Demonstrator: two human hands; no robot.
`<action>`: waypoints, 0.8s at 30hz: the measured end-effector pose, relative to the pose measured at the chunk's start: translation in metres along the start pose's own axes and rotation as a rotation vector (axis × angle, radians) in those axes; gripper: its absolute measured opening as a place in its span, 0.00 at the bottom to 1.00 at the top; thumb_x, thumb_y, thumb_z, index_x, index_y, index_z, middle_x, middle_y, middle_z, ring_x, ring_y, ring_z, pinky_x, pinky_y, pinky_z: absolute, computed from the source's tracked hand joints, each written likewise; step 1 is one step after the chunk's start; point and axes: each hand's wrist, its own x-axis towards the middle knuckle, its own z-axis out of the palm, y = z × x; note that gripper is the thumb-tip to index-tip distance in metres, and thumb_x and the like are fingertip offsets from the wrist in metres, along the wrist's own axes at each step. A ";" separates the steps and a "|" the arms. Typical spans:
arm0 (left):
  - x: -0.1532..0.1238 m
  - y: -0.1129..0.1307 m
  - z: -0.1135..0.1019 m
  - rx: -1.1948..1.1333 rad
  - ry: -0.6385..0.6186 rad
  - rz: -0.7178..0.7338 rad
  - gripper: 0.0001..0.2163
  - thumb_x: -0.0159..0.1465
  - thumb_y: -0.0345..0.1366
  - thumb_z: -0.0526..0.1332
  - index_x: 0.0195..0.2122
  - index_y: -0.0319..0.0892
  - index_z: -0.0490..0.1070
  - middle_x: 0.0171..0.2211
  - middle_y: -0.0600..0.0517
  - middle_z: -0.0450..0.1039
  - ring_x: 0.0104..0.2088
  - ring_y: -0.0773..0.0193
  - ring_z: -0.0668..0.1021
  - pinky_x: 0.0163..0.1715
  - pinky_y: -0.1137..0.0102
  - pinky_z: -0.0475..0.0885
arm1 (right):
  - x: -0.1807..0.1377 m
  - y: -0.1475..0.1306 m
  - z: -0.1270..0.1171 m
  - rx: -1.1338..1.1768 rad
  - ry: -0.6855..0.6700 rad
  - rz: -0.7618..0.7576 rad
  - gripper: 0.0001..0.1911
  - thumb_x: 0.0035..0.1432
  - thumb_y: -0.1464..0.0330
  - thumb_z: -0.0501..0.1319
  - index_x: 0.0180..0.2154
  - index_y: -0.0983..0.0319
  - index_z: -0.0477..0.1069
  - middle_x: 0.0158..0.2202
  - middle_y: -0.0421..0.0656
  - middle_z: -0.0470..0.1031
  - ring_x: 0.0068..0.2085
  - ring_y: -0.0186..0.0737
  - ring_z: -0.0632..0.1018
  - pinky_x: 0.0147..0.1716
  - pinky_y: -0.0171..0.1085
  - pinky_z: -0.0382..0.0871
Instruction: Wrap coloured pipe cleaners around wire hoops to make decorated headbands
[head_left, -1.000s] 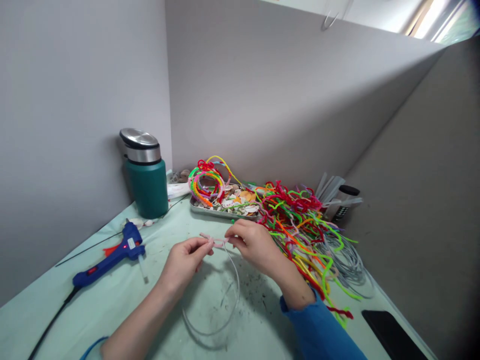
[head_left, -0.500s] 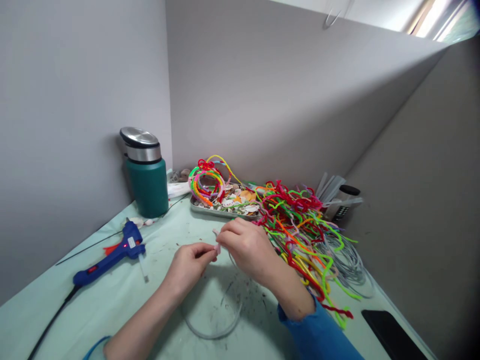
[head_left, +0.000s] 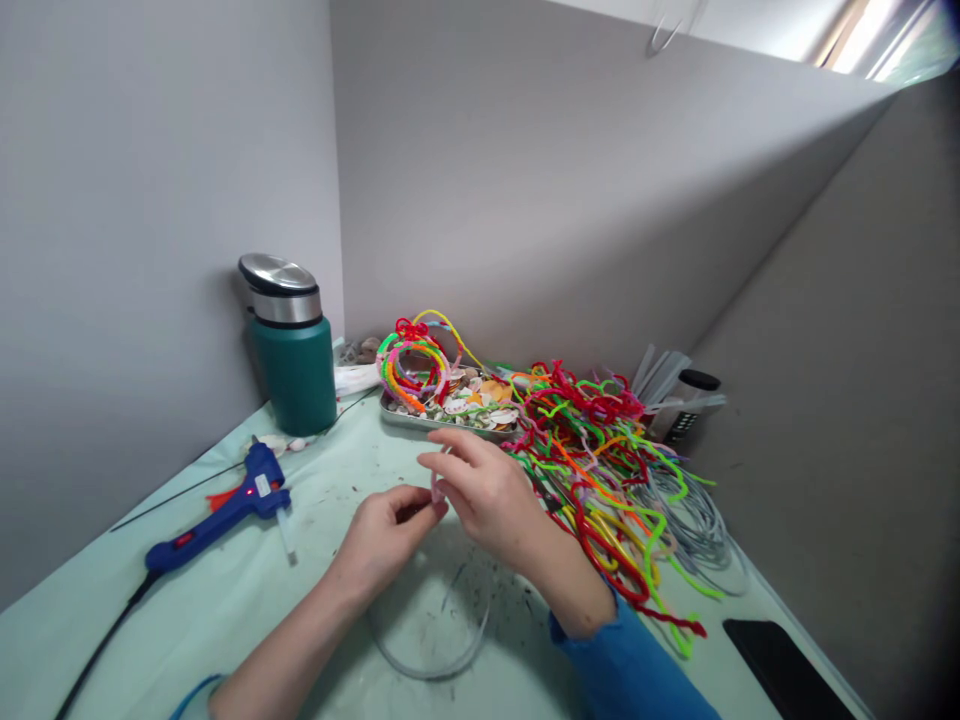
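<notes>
Over the desk (head_left: 225, 605), between its left and right edges, the left hand (head_left: 388, 532) pinches a pink pipe cleaner (head_left: 436, 487) near a grey loop (head_left: 435, 673); whether the right hand (head_left: 487, 492) grips it cannot be told. A steady pinch should limit slipping.

Light enters through an overexposed window (head_left: 870, 40) above and right of the back panel (head_left: 510, 180). A soft-edged diagonal shadow darkens the panel's lower right; the side wall (head_left: 847, 350) right of it is dim. Fine detail is soft.
</notes>
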 end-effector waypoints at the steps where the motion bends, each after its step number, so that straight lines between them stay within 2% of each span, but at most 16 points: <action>1: 0.000 -0.001 0.000 0.008 0.016 0.007 0.15 0.56 0.44 0.57 0.30 0.37 0.76 0.27 0.49 0.75 0.29 0.60 0.72 0.29 0.70 0.64 | 0.000 -0.001 -0.002 0.042 0.043 0.004 0.15 0.58 0.76 0.53 0.46 0.61 0.69 0.52 0.50 0.66 0.51 0.44 0.68 0.47 0.44 0.63; 3: 0.001 -0.002 -0.001 0.028 0.057 0.014 0.15 0.56 0.43 0.57 0.30 0.37 0.76 0.26 0.49 0.75 0.29 0.60 0.72 0.30 0.70 0.65 | 0.001 -0.002 -0.007 0.139 0.102 -0.003 0.14 0.58 0.76 0.53 0.44 0.61 0.69 0.52 0.50 0.65 0.51 0.43 0.68 0.48 0.44 0.63; 5: 0.002 -0.005 -0.002 0.039 0.076 0.019 0.14 0.56 0.43 0.57 0.30 0.37 0.76 0.27 0.49 0.75 0.30 0.60 0.73 0.31 0.70 0.65 | 0.002 -0.002 -0.011 0.223 0.112 -0.013 0.12 0.57 0.77 0.52 0.40 0.62 0.70 0.48 0.50 0.68 0.48 0.41 0.70 0.46 0.41 0.66; 9: 0.006 -0.011 -0.001 0.003 0.028 0.037 0.12 0.55 0.40 0.58 0.33 0.37 0.76 0.30 0.48 0.77 0.32 0.59 0.74 0.34 0.69 0.67 | 0.002 -0.001 -0.013 0.253 0.024 -0.034 0.08 0.55 0.77 0.54 0.34 0.62 0.69 0.35 0.46 0.72 0.42 0.41 0.71 0.45 0.42 0.65; 11: 0.007 -0.014 0.001 -0.020 0.010 0.048 0.12 0.54 0.39 0.59 0.34 0.37 0.76 0.30 0.48 0.77 0.31 0.60 0.74 0.33 0.69 0.67 | 0.002 -0.001 -0.013 0.248 -0.031 -0.042 0.07 0.54 0.78 0.55 0.32 0.62 0.68 0.32 0.44 0.72 0.40 0.41 0.71 0.46 0.43 0.64; 17: 0.007 -0.012 0.000 0.005 0.072 0.039 0.12 0.52 0.41 0.61 0.31 0.36 0.75 0.26 0.50 0.75 0.29 0.60 0.73 0.31 0.69 0.66 | 0.000 -0.004 -0.011 0.284 -0.138 -0.009 0.11 0.53 0.79 0.54 0.37 0.63 0.70 0.35 0.43 0.74 0.39 0.38 0.72 0.43 0.38 0.65; 20: 0.007 -0.010 -0.001 -0.004 0.091 0.061 0.13 0.55 0.42 0.58 0.31 0.37 0.76 0.28 0.49 0.75 0.31 0.60 0.73 0.33 0.69 0.66 | 0.000 -0.003 -0.009 0.266 -0.111 0.016 0.11 0.54 0.79 0.54 0.37 0.63 0.70 0.36 0.43 0.74 0.41 0.38 0.72 0.44 0.38 0.64; 24: 0.006 -0.009 0.000 0.030 0.102 0.061 0.14 0.57 0.44 0.57 0.30 0.38 0.75 0.29 0.49 0.75 0.31 0.60 0.73 0.33 0.70 0.65 | 0.000 0.002 -0.003 0.197 -0.042 0.159 0.09 0.55 0.78 0.55 0.35 0.63 0.70 0.37 0.44 0.74 0.42 0.38 0.71 0.45 0.38 0.63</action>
